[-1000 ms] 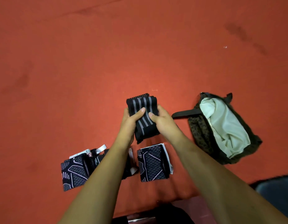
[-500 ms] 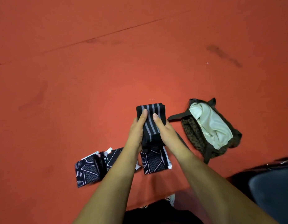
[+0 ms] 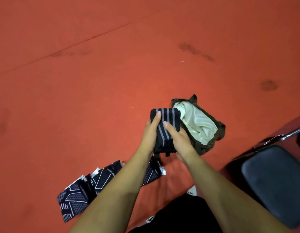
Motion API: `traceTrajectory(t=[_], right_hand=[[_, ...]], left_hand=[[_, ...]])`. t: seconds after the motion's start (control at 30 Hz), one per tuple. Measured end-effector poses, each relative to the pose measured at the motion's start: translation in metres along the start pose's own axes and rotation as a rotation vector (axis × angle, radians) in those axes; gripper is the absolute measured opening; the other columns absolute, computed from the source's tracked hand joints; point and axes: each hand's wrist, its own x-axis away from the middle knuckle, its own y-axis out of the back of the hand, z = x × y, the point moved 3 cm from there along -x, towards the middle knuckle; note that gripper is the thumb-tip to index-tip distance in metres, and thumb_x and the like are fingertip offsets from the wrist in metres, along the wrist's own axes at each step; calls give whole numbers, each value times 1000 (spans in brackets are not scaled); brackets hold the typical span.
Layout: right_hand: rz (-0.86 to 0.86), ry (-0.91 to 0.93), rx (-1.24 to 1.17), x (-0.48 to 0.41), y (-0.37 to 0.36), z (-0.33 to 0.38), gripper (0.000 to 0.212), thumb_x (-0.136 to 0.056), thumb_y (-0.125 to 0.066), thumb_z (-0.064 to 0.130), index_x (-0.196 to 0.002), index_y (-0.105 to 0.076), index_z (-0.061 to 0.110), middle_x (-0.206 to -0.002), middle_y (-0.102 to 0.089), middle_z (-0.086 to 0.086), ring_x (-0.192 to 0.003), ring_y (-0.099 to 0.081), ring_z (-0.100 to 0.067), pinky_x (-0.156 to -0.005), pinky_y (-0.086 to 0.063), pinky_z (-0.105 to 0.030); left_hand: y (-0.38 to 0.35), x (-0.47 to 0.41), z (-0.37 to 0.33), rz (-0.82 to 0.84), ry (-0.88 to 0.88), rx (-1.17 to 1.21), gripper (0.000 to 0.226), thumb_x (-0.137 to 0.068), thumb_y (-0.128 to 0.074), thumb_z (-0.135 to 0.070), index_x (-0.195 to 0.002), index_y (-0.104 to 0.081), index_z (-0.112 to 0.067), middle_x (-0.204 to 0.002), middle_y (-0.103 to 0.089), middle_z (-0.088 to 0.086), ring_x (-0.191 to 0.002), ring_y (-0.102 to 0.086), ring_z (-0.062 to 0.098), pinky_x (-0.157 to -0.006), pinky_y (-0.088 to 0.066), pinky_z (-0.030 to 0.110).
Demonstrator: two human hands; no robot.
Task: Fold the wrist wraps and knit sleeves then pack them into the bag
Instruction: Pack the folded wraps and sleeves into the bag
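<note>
A folded black wrist wrap with grey stripes (image 3: 167, 122) is held above the red cloth between both hands. My left hand (image 3: 150, 133) grips its left side, thumb on top. My right hand (image 3: 178, 140) grips its right side, thumb across the stripes. Just right of the wrap lies the open dark bag (image 3: 204, 145) with a pale lining (image 3: 199, 122). Black knit sleeves with white line patterns lie near me: one at the lower left (image 3: 73, 200), another beside it (image 3: 104, 177), a third (image 3: 151, 174) partly hidden under my left forearm.
Red cloth (image 3: 95, 81) covers the table and carries a few dark stains. A black padded chair seat (image 3: 273, 182) with a metal frame (image 3: 292, 132) stands at the lower right, past the table's edge.
Both hands have carried the striped wrap to the right, up against the open bag's left rim. The camera has tilted, so the sleeves now sit lower left.
</note>
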Motion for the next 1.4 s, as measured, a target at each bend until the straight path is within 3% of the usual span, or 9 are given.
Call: traceTrajectory(t=[0.33, 0.5, 0.6, 0.73, 0.83, 1.0, 1.17, 1.3, 1.4], right_hand=[[-140, -217, -115, -96, 135, -6, 39, -84, -72, 46, -112, -71, 19, -103, -76, -7, -95, -73, -27, -90, -57, -48], [-164, -334, -12, -151, 207, -23, 36, -82, -71, 51, -106, -73, 24, -97, -77, 2, -94, -73, -20, -91, -57, -45], [-124, -356, 23, -175, 232, -45, 35, -84, -72, 46, -109, -73, 21, -102, -77, 1, -96, -73, -18, -95, -55, -44], [-115, -384, 24, -193, 247, -70, 28, -87, -72, 38, -109, -72, 20, -103, -76, 1, -97, -73, -17, -95, -55, -42], [-95, -405, 53, -204, 250, -80, 26, -87, -72, 39, -107, -72, 23, -103, -76, 3, -97, -72, -15, -93, -56, -39], [-71, -444, 175, -217, 261, -81, 30, -84, -73, 44, -106, -73, 23, -100, -77, 4, -94, -73, -15, -90, -57, -36], [-47, -435, 433, -251, 278, -48, 47, -75, -75, 59, -102, -73, 21, -100, -76, 2, -91, -72, -16, -87, -57, -35], [66, -348, 612, -274, 261, -12, 42, -76, -74, 58, -97, -74, 22, -94, -76, 1, -87, -73, -18, -85, -58, -36], [184, -305, 679, -271, 233, -5, 38, -80, -71, 56, -99, -74, 22, -93, -77, 2, -81, -74, -14, -78, -58, -32]], left_hand=[[-84, -105, 17, -9, 164, -370, 82, -79, -36, -88, -113, -68, -20, -108, -71, -3, -97, -65, 16, -83, -51, 36], [-77, -190, 44, -280, 231, -700, 56, -76, -62, -66, -81, -63, -10, -88, -64, 4, -86, -60, 20, -90, -50, 41], [-65, -227, 69, -404, 323, -648, 104, -59, -70, -73, -128, -50, 2, -118, -62, 12, -110, -61, 27, -94, -50, 39], [-69, -260, 106, -330, 420, -585, 107, -81, -71, -58, -155, -14, -7, -147, -42, 13, -131, -47, 34, -96, -46, 38], [-62, -277, 126, -288, 400, -869, 82, -88, -58, -60, -150, -32, -13, -148, -42, 20, -135, -42, 40, -110, -41, 47], [-55, -270, 126, -275, 294, -1008, 35, -100, -50, -27, -118, -64, -1, -118, -67, 25, -109, -63, 41, -89, -51, 42], [-57, -212, 139, -268, 323, -800, 25, -96, -58, -23, -84, -64, -2, -89, -70, 20, -83, -67, 32, -80, -53, 44], [-73, -151, 180, -292, 492, -356, 17, -91, -63, -15, -88, -66, 1, -97, -72, 29, -80, -72, 36, -80, -60, 53], [-104, -116, 199, -241, 591, -64, 12, -100, -56, -11, -99, -63, -2, -101, -70, 25, -71, -71, 24, -68, -62, 34]])
